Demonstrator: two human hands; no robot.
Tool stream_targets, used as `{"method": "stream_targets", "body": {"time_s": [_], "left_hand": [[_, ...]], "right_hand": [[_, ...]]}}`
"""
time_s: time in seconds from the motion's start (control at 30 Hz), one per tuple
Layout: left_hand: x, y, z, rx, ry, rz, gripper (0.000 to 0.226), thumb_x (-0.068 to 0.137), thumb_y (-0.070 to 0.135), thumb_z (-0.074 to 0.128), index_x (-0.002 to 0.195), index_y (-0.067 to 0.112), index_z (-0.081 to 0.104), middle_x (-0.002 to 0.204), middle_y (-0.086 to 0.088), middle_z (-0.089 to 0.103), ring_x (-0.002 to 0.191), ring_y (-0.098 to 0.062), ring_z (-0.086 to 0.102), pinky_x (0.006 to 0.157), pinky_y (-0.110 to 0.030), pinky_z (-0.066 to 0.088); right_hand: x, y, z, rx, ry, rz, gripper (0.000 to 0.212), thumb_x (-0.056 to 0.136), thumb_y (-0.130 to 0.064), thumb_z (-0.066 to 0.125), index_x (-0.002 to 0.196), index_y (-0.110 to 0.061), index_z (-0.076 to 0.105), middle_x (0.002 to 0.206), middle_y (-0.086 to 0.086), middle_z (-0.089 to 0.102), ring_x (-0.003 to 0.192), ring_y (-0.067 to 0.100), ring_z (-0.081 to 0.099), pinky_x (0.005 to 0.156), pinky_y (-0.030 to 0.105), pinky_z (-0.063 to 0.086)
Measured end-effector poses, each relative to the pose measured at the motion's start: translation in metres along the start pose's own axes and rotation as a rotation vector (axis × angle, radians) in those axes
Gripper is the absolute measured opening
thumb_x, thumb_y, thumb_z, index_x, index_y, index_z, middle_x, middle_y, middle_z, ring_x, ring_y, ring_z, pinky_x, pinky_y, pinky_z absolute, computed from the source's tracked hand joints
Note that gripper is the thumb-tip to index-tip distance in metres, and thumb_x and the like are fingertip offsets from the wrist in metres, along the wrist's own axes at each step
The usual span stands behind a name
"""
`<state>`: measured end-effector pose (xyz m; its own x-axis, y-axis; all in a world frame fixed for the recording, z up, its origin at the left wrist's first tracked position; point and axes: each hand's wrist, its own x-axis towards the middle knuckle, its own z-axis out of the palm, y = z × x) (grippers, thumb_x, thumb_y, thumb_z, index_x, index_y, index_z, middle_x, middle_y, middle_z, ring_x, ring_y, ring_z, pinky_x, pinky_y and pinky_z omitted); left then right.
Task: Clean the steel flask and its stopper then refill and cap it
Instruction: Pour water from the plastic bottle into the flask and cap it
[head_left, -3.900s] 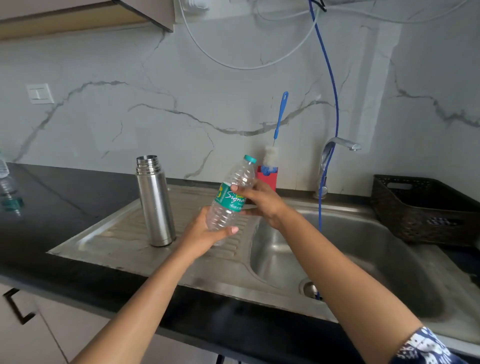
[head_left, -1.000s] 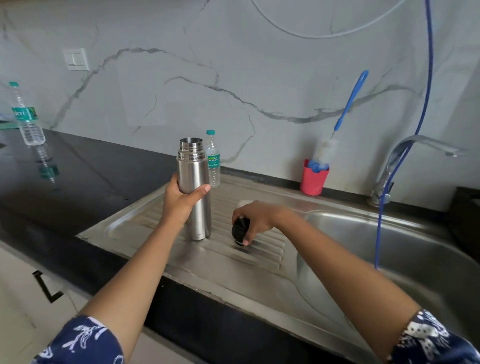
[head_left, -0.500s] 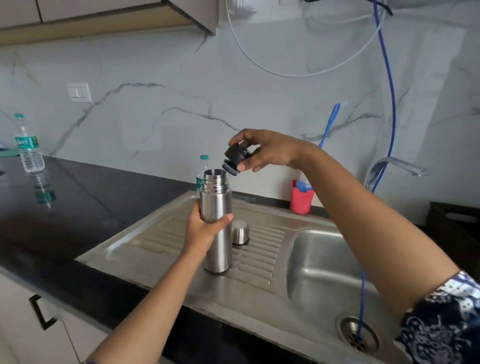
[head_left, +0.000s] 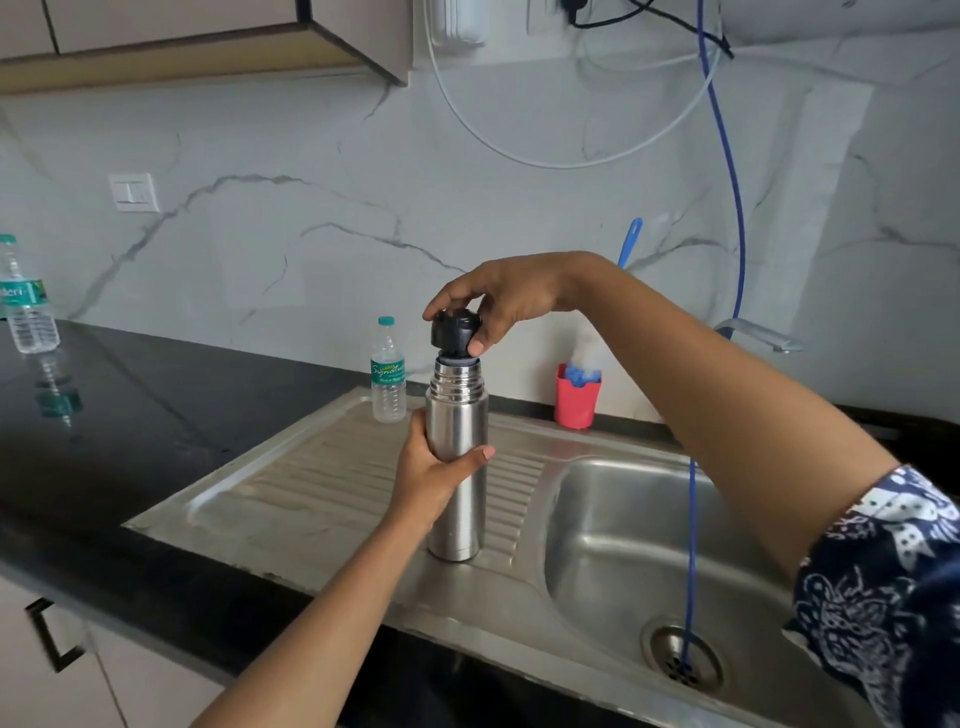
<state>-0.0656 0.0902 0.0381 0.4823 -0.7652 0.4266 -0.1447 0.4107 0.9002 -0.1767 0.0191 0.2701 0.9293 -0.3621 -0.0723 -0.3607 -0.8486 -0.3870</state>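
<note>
The steel flask stands upright on the ribbed drainboard of the sink. My left hand grips its body around the middle. My right hand pinches the black stopper from above and holds it on the flask's open mouth, its lower end just inside the neck. The steel cup lid seen a moment ago is hidden behind the flask.
A small plastic water bottle stands behind the flask on the drainboard. A red cup with a blue-handled brush sits by the wall. The sink basin lies to the right, a blue hose hanging into its drain. Another bottle stands far left.
My right hand has brought the black stopper down from above the flask onto its mouth. My left hand keeps its grip on the flask.
</note>
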Motion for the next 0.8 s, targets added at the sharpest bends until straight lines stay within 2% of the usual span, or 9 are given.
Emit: {"method": "stream_targets", "body": {"time_s": [0.2, 0.33, 0.43, 0.5, 0.57, 0.63, 0.7, 0.73, 0.8], "left_hand": [[-0.004, 0.002, -0.003, -0.02, -0.047, -0.018, 0.072, 0.047, 0.042, 0.087, 0.109, 0.035, 0.05, 0.104, 0.005, 0.068, 0.093, -0.01, 0.067, 0.082, -0.03, 0.054], [-0.002, 0.004, -0.014, -0.092, -0.193, -0.069, 0.074, 0.052, 0.041, 0.082, 0.118, 0.028, 0.049, 0.109, 0.004, 0.068, 0.1, -0.011, 0.065, 0.082, -0.022, 0.051], [0.003, 0.008, -0.028, -0.114, -0.341, -0.128, 0.084, 0.05, 0.041, 0.086, 0.123, 0.023, 0.049, 0.111, 0.004, 0.07, 0.105, -0.012, 0.064, 0.082, -0.019, 0.05], [0.005, 0.009, -0.032, -0.116, -0.369, -0.142, 0.092, 0.046, 0.046, 0.09, 0.124, 0.023, 0.048, 0.112, 0.005, 0.07, 0.108, -0.011, 0.064, 0.084, -0.02, 0.05], [0.003, 0.009, -0.03, -0.118, -0.358, -0.141, 0.096, 0.043, 0.052, 0.091, 0.124, 0.024, 0.048, 0.113, 0.004, 0.069, 0.107, -0.01, 0.064, 0.083, -0.02, 0.051], [0.0, 0.007, -0.027, -0.125, -0.335, -0.137, 0.097, 0.042, 0.053, 0.091, 0.124, 0.024, 0.048, 0.113, 0.003, 0.068, 0.106, -0.011, 0.065, 0.082, -0.021, 0.051], [-0.002, 0.006, -0.028, -0.131, -0.324, -0.131, 0.098, 0.04, 0.054, 0.091, 0.122, 0.023, 0.048, 0.111, 0.003, 0.069, 0.104, -0.01, 0.065, 0.081, -0.02, 0.051], [-0.002, 0.006, -0.028, -0.129, -0.327, -0.13, 0.098, 0.039, 0.054, 0.091, 0.121, 0.023, 0.049, 0.11, 0.003, 0.069, 0.102, -0.009, 0.066, 0.081, -0.019, 0.051], [-0.001, 0.006, -0.03, -0.115, -0.339, -0.135, 0.099, 0.037, 0.054, 0.092, 0.12, 0.021, 0.049, 0.111, 0.002, 0.068, 0.101, -0.008, 0.066, 0.081, -0.019, 0.051]], "right_hand": [[0.006, -0.006, 0.0, -0.097, -0.039, 0.01, 0.057, 0.074, -0.009, 0.079, 0.122, -0.031, 0.058, 0.127, 0.004, 0.056, 0.111, 0.018, 0.058, 0.1, 0.034, 0.047], [0.013, -0.005, 0.013, -0.178, -0.114, 0.029, 0.062, 0.072, -0.007, 0.079, 0.127, -0.025, 0.056, 0.126, 0.002, 0.058, 0.096, 0.006, 0.058, 0.089, 0.021, 0.047], [0.015, -0.007, 0.018, -0.183, -0.096, 0.051, 0.055, 0.071, -0.014, 0.082, 0.12, -0.026, 0.059, 0.117, 0.002, 0.062, 0.102, 0.017, 0.062, 0.092, 0.028, 0.05], [0.013, -0.012, 0.018, -0.178, -0.072, 0.1, 0.047, 0.072, -0.024, 0.082, 0.114, -0.018, 0.063, 0.1, 0.002, 0.07, 0.089, 0.017, 0.067, 0.081, 0.027, 0.055], [0.012, -0.02, 0.025, -0.279, 0.017, 0.181, 0.045, 0.072, -0.046, 0.078, 0.095, -0.01, 0.066, 0.064, -0.002, 0.07, 0.061, 0.012, 0.068, 0.064, 0.026, 0.055], [0.015, -0.027, 0.038, -0.526, 0.147, 0.278, 0.061, 0.073, -0.072, 0.06, 0.071, -0.011, 0.06, 0.051, 0.0, 0.061, 0.05, 0.014, 0.06, 0.057, 0.025, 0.046], [0.016, -0.031, 0.049, -0.706, 0.216, 0.315, 0.076, 0.077, -0.084, 0.034, 0.067, -0.012, 0.056, 0.06, 0.003, 0.06, 0.059, 0.015, 0.057, 0.059, 0.028, 0.04], [0.014, -0.03, 0.047, -0.655, 0.22, 0.326, 0.082, 0.078, -0.085, 0.026, 0.073, -0.011, 0.06, 0.068, 0.005, 0.064, 0.064, 0.016, 0.06, 0.062, 0.029, 0.042], [0.004, -0.025, 0.032, -0.312, 0.144, 0.293, 0.08, 0.084, -0.079, 0.025, 0.111, -0.013, 0.062, 0.103, 0.005, 0.068, 0.083, 0.019, 0.066, 0.072, 0.033, 0.05]]}}
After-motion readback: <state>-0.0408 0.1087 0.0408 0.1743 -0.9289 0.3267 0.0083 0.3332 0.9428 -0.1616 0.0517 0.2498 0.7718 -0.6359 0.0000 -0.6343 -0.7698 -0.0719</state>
